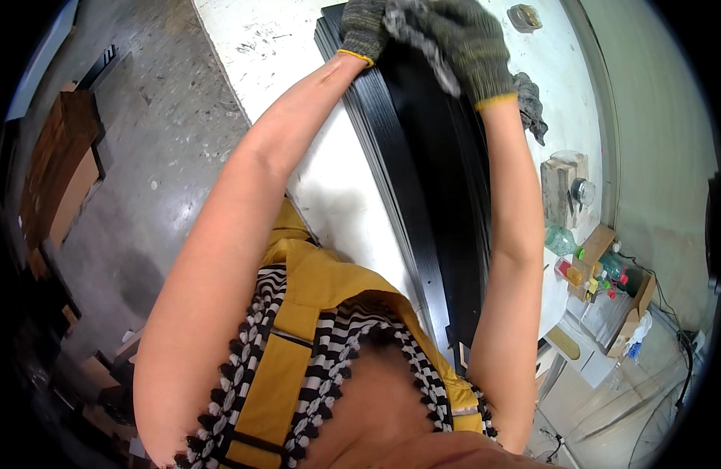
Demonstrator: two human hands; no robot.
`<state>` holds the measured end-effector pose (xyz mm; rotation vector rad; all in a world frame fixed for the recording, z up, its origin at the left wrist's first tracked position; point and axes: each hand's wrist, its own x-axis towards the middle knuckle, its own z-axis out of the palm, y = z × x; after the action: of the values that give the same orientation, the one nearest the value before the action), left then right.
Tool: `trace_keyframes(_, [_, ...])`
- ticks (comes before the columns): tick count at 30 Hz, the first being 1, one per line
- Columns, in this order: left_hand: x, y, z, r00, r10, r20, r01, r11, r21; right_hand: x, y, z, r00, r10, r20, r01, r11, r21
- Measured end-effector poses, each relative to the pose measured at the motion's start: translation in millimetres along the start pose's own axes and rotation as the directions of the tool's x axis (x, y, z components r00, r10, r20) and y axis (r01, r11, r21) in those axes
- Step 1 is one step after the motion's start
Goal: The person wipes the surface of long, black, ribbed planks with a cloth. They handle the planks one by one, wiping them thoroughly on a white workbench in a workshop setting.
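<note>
Black panels [431, 180], a stack of long thin sheets, lie on the white worktable [274, 55] with their long axis running from about 11 o'clock at the far end to 5 o'clock near my body. I see both gloved hands up at the far end of the stack, at 12 o'clock. My left hand [366, 30] is pressed on the stack's left edge, fingers curled down over it; whether it actually clamps the edge I cannot tell. My right hand [466, 51] is closed on a grey rag [415, 31], which rests on the top panel between the two hands. So the stack stretches away from both grips back toward me, and the right hand sits more squarely over its top face.

Outward from there: a second grey cloth [532, 105] lies just beside the stack at 2 o'clock, a wooden block [562, 187] at 3 o'clock, and bottles in a cardboard box [599, 270] at 4 o'clock. My own forearms flank the panels.
</note>
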<state>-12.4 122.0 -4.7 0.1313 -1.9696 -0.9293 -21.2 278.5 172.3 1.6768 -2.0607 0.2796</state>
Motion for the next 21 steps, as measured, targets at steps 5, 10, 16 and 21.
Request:
trace_keyframes(5, [-26, -54, 13, 0.990, 0.120, 0.079, -0.143, 0.801, 0.581, -89, -49, -80, 0.950, 0.231, 0.212, -0.307, 0.818, 0.487])
trace_keyframes(10, [-23, -45, 13, 0.990, 0.126, 0.060, -0.139, 0.850, 0.508, -161, -85, -163, 0.638, 0.578, 0.508, -0.764, 0.394, 0.511])
trace_keyframes(16, [-13, -26, -1, 0.999, 0.032, -0.014, -0.025, 0.928, 0.371, -144, -101, -111, 0.768, 0.584, 0.263, -0.632, 0.627, 0.455])
trace_keyframes(21, [-4, 10, -12, 0.989, 0.029, -0.142, 0.028, 0.924, 0.381, -114, -80, -85, 0.821, 0.506, 0.266, -0.560, 0.621, 0.548])
